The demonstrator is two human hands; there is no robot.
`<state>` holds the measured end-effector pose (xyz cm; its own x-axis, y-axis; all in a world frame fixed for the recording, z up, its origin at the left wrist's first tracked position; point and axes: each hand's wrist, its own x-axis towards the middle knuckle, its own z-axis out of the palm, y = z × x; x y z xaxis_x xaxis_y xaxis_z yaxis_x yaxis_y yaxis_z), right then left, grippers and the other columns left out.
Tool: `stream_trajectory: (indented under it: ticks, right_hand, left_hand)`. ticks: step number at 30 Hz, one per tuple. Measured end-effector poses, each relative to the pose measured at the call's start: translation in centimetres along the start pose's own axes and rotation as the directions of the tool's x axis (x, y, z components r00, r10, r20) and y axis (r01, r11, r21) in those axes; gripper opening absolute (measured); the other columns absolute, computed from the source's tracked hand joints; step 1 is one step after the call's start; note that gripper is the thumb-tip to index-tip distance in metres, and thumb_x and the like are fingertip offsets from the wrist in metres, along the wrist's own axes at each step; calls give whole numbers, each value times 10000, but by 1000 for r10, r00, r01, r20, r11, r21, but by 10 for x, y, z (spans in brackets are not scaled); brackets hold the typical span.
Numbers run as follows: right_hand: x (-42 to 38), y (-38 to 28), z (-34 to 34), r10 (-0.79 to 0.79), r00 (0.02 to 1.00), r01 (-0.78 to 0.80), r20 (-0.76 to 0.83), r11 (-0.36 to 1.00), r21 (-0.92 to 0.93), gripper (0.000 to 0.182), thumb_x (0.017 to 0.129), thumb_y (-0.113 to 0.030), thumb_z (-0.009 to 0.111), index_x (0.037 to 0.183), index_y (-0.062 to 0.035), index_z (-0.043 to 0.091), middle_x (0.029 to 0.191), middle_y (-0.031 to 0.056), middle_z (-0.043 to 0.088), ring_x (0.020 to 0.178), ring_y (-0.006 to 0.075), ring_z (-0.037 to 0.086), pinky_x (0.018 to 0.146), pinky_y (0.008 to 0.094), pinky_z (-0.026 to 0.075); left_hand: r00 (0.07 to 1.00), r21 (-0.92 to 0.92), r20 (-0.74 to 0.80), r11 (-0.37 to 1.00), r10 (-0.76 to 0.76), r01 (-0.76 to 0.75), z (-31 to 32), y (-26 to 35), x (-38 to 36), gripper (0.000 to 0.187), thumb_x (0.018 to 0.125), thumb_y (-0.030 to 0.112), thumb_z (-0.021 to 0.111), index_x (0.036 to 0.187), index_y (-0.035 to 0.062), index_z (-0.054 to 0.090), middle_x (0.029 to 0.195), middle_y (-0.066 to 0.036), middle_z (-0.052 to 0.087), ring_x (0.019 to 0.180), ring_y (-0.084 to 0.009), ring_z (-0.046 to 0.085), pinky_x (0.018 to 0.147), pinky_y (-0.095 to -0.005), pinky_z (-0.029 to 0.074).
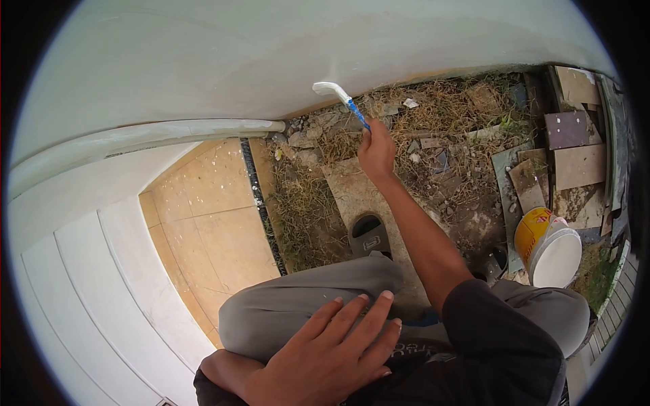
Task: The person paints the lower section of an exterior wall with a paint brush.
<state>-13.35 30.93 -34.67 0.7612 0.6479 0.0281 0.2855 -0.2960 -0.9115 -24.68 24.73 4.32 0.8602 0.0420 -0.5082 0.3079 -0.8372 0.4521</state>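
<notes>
Wrapped round the blue handle of a paintbrush (359,116), my right hand (378,150) reaches forward to the wall. The brush's white, paint-covered head touches or is very close to the pale wall (271,61), low down above the ground. My left hand (325,348) lies near my lap by the grey trousers (305,298), palm down, its fingers spread and holding nothing. At the right, beside my knee, a yellow and white bucket (555,257) stands tilted in view, its opening showing white.
A white pipe (169,132) runs along the wall at the left, above tan floor tiles (217,237). Dry grass and rubble (447,162) cover the ground ahead. Broken tiles and boards (579,166) lean at the right. A dark sandal (369,237) is near my knee.
</notes>
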Motion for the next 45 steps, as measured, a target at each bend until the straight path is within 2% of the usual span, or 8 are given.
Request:
stream_trajectory:
  ticks: [9, 15, 16, 19, 27, 36, 40, 45]
  right_hand:
    - [64, 91, -171, 182, 834, -313, -521, 934, -173, 203, 977, -86, 500, 1163, -15, 538, 809, 170, 590, 665, 331, 572, 617, 435, 433]
    - [26, -3, -57, 110, 958, -91, -266, 993, 80, 225, 940, -4, 504, 1163, 22, 502, 907, 180, 508, 795, 339, 524, 714, 428, 408]
    - [13, -14, -26, -7, 953, 29, -302, 997, 67, 175, 964, -20, 502, 1134, 20, 500, 802, 127, 481, 686, 227, 490, 628, 385, 397]
    - [-30, -58, 29, -44, 997, 55, -67, 982, 182, 228, 930, -5, 519, 1157, 13, 503, 892, 173, 508, 718, 378, 534, 650, 457, 439]
    - [-16, -85, 22, -320, 862, 278, 393, 947, 161, 245, 867, 15, 548, 1100, -58, 525, 907, 178, 532, 806, 419, 575, 675, 513, 465]
    - [42, 40, -104, -1, 1000, 2, 7, 998, -67, 142, 913, -28, 546, 1054, -33, 531, 938, 211, 600, 864, 439, 600, 735, 524, 461]
    - [57, 95, -166, 216, 919, -252, -329, 965, -72, 161, 947, -55, 530, 1106, -34, 519, 854, 201, 586, 783, 426, 588, 690, 476, 447]
    - [72, 91, -169, 232, 861, -294, -453, 953, -71, 162, 958, -60, 521, 1110, -9, 504, 831, 203, 567, 725, 396, 567, 653, 458, 429]
  left_hand:
    - [1000, -36, 10, 999, -9, 9, -8, 13, -3, 590, 777, 354, 733, 1261, 63, 564, 1418, -142, 454, 1230, -302, 480, 1051, -415, 392]
    - [999, 2, -15, 1000, 31, -31, -13, 27, -1, 582, 795, 365, 722, 1268, 65, 564, 1425, -142, 447, 1242, -301, 467, 1048, -412, 392]
    - [999, 1, -21, 999, 34, -34, -12, 29, -1, 580, 800, 365, 719, 1270, 65, 563, 1427, -142, 445, 1246, -303, 464, 1047, -413, 392]
    - [999, 12, -8, 999, 46, -46, -12, 35, 2, 572, 812, 365, 711, 1275, 64, 561, 1435, -145, 438, 1258, -311, 456, 1047, -418, 391]
    - [999, 29, 9, 999, 42, -43, -11, 46, 3, 580, 842, 376, 686, 1309, 62, 548, 1460, -171, 419, 1285, -343, 444, 1061, -451, 376]
    - [1000, 31, 18, 999, 16, -16, -7, 45, 2, 557, 874, 392, 650, 1311, 61, 552, 1439, -170, 440, 1278, -346, 450, 1058, -450, 377]
    - [999, 36, 27, 999, 36, -37, -6, 40, 2, 558, 866, 390, 661, 1307, 68, 549, 1436, -162, 443, 1278, -333, 449, 1053, -443, 381]
    - [998, 13, 38, 998, 58, -59, -8, 36, 2, 564, 836, 373, 690, 1284, 59, 553, 1410, -155, 455, 1251, -318, 459, 1044, -431, 387]
